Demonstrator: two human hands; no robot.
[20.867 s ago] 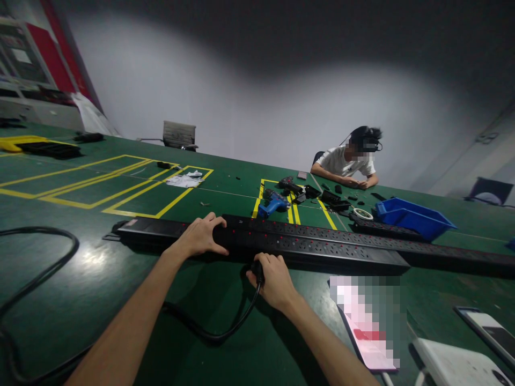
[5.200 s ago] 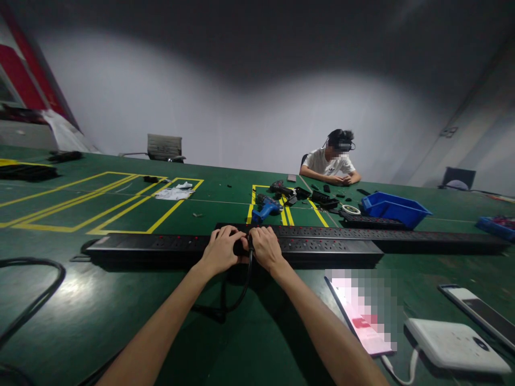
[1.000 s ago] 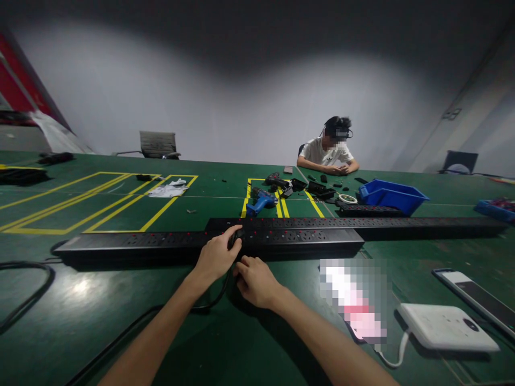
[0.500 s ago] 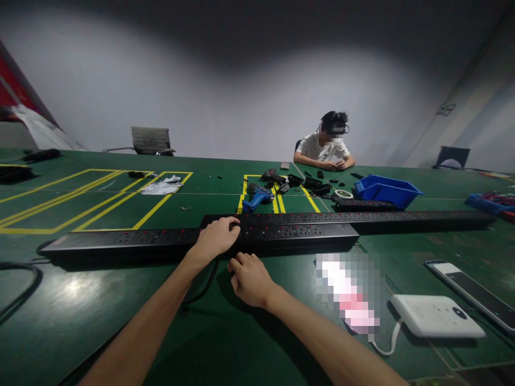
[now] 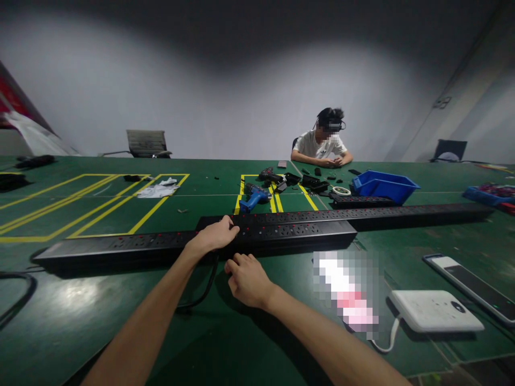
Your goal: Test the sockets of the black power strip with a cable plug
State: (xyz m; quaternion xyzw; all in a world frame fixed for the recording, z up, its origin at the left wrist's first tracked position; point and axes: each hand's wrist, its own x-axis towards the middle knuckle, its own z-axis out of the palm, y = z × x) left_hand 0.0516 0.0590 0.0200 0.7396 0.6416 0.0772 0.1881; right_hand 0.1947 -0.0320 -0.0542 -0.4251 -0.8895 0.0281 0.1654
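Note:
Two long black power strips lie across the green table, one behind the other. Over the front power strip (image 5: 120, 247) reaches my left hand (image 5: 215, 235), its thumb and fingers closed about the strip near its middle; the fingertips are partly hidden. The rear power strip (image 5: 386, 214) extends far to the right. Just in front of the front strip, my right hand (image 5: 248, 281) rests on the tabletop with curled fingers, and nothing shows in it. Between my forearms a black cable (image 5: 209, 284) bends down from the strip.
A blue cordless drill (image 5: 255, 197), a darker drill (image 5: 270, 175) and a blue bin (image 5: 386, 187) are beyond the strips. At right lie a white power bank (image 5: 436, 311), a phone (image 5: 469, 287) and a blurred-out object (image 5: 346, 295). Across the table sits a person (image 5: 322, 145).
The view has shifted slightly. My left hand's thumb and fingers have changed position a little on the strip, while my right hand stays nearly where it was.

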